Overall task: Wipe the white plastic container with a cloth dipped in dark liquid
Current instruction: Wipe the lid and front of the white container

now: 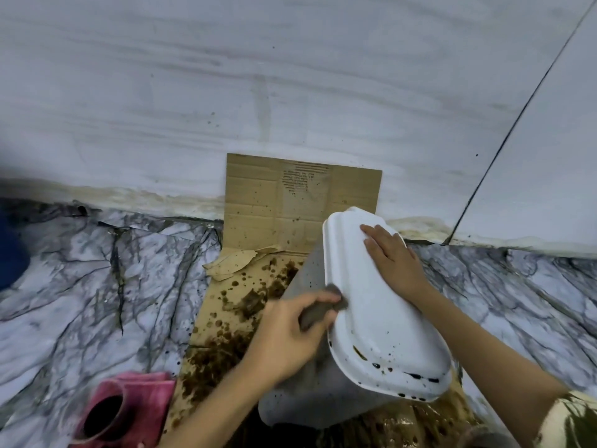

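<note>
Container (381,318), white plastic, upturned at lower right of frame; right hand (392,253) spread flat on base; left hand (287,334) pinching dark cloth (319,310) against its side; stained cardboard (245,305) beneath.

A single head-worn wide-angle view looks steeply down and forward, close over a stained brown cardboard sheet (258,202) against a pale wall (226,76).

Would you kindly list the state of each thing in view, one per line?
container: upside down, tilted, dark drops on its base
cloth: dark, pressed against the container's side
left hand: grips the cloth
right hand: flat on the container, fingers straight
cardboard: folded up the wall, stained brown
cup: holds dark liquid
pink towel: under the cup
</note>
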`<state>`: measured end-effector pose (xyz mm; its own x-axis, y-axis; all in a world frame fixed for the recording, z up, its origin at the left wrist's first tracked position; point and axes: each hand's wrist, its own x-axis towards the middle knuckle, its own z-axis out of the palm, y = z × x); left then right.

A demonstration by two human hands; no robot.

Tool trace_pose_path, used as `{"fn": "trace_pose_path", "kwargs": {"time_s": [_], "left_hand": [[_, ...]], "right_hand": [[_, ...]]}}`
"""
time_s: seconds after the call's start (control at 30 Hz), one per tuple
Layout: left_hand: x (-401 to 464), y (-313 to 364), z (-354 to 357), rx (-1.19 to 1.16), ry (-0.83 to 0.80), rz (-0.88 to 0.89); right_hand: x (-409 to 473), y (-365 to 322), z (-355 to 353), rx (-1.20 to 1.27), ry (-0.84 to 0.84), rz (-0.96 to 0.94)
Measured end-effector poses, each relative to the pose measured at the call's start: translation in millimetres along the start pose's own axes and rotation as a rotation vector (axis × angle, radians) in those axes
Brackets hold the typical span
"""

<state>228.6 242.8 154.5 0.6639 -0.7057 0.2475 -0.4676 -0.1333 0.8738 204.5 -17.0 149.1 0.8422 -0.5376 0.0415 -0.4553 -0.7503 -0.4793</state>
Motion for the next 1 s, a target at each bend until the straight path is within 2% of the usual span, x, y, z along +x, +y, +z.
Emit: {"fn": "trace_pose_path", "kwargs": {"time_s": [0.1, 0.2, 0.3, 0.43, 0.53, 0.63, 0.8, 1.0], "left_hand": [[-35.3, 12.7, 8.1, -0.095, 0.032, -0.093], [-20.8, 14.8, 11.1, -0.075, 0.049, -0.102], [31.7, 3.3, 11.4, 0.004, 0.043, -0.076], [132.8, -25.6, 6.8, 0.079, 0.03, -0.136], [193.8, -43.1, 2.6, 0.079, -0.057, -0.213], [223.2, -49.1, 0.4, 0.114, -0.158, -0.21], [230.1, -42.6, -1.9, 0.273, -0.274, -0.111], [162.0, -29.1, -2.6, 0.325, -0.11, -0.015]], "right_hand": [[-3.3, 1.8, -2.6, -0.003, -0.02, 0.009], [-5.5, 1.0, -4.6, 0.011, -0.039, 0.016], [-5.6, -1.4, -4.7, 0.001, -0.049, 0.015], [-1.9, -10.9, -2.1, -0.01, -0.04, 0.015], [-0.2, -20.4, 1.5, -0.037, -0.046, 0.006], [1.9, -27.8, 6.5, -0.111, -0.038, -0.02], [-0.5, -18.2, 5.4, -0.072, -0.033, -0.011], [-5.0, -11.2, -1.7, -0.03, -0.04, 0.013]]}}
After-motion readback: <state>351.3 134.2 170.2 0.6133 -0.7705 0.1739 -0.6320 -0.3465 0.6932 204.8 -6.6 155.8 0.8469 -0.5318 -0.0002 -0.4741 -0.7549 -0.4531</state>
